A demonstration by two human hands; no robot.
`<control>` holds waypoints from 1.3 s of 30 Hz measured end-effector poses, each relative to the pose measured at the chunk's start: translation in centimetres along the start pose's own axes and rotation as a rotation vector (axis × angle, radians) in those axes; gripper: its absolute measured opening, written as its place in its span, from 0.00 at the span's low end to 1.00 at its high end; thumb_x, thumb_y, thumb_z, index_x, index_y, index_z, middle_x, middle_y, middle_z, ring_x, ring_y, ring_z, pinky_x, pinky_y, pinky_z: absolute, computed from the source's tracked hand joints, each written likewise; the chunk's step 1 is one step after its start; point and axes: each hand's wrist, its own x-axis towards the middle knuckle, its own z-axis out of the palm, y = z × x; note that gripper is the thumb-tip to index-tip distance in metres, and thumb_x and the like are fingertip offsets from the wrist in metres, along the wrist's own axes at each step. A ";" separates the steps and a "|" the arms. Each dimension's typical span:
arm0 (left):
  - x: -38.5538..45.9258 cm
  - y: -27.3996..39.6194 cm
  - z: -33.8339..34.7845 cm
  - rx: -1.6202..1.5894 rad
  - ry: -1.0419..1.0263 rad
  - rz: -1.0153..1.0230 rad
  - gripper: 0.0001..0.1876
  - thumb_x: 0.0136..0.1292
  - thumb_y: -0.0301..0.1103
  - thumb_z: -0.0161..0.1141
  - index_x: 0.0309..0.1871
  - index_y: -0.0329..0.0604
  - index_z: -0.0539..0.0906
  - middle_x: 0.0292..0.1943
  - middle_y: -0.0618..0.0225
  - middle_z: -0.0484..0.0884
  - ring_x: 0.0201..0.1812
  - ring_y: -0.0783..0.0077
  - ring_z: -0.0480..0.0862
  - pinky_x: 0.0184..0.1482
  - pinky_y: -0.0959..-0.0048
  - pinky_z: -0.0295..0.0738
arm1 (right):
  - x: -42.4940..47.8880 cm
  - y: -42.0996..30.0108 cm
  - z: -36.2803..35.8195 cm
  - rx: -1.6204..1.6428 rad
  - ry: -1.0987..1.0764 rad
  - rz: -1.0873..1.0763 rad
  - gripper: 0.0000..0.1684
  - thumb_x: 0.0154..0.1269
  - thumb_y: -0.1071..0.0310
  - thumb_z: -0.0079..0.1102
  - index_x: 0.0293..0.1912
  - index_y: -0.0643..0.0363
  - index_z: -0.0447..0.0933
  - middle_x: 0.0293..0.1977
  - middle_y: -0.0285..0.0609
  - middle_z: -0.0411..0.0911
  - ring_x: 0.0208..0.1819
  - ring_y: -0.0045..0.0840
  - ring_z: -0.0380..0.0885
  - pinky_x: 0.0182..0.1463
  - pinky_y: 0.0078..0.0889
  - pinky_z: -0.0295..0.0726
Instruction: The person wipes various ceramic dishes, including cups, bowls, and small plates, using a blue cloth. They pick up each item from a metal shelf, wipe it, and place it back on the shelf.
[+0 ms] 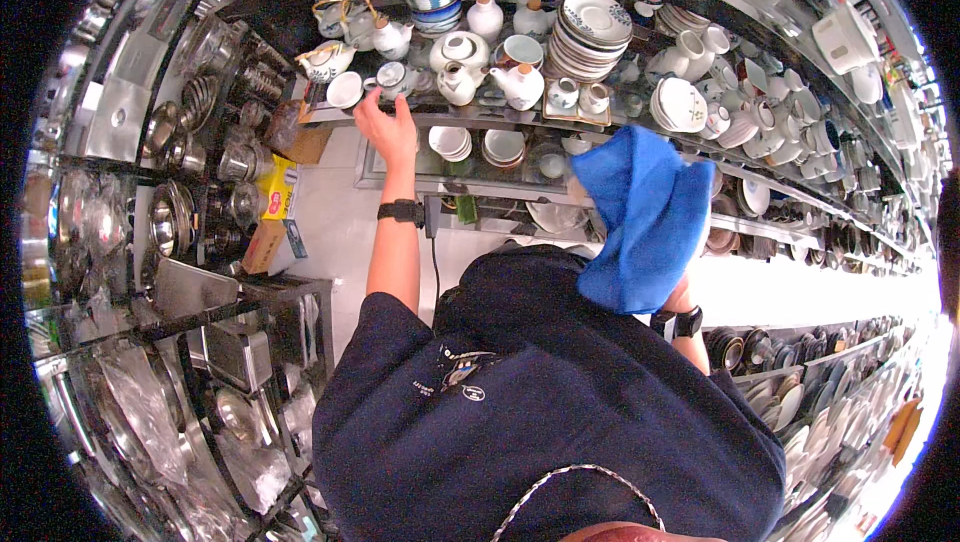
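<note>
My left hand (386, 126) reaches to the front edge of a glass shelf (472, 113), fingers curled beside a small lidded pot (392, 79) and a white bowl (345, 90). Whether its fingertips touch the pot I cannot tell. A blue cloth (637, 219) hangs over my right hand (679, 296) and hides most of it. White teapots (523, 87), ceramic bottles (485, 17) and a stack of patterned plates (590, 36) stand farther along the same shelf. Nearest the cloth on that shelf is a tray (577, 118) bearing two small jugs.
Below the shelf are stacked white bowls (450, 143). Metal bowls and pans (171, 219) fill the racks at the left, with a yellow box (279, 186) and a cardboard box (262, 246) near the floor. Crowded ceramic vases and jars (757, 116) line the right.
</note>
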 end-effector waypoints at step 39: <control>3.8 0.7 2.9 0.530 -0.232 0.288 0.20 0.61 0.46 0.72 0.53 0.49 0.85 0.60 0.53 0.74 0.60 0.43 0.74 0.57 0.48 0.78 | 0.4 0.6 -3.6 -0.100 0.240 -0.131 0.39 0.81 0.39 0.45 0.74 0.60 0.64 0.68 0.47 0.75 0.68 0.41 0.74 0.78 0.50 0.65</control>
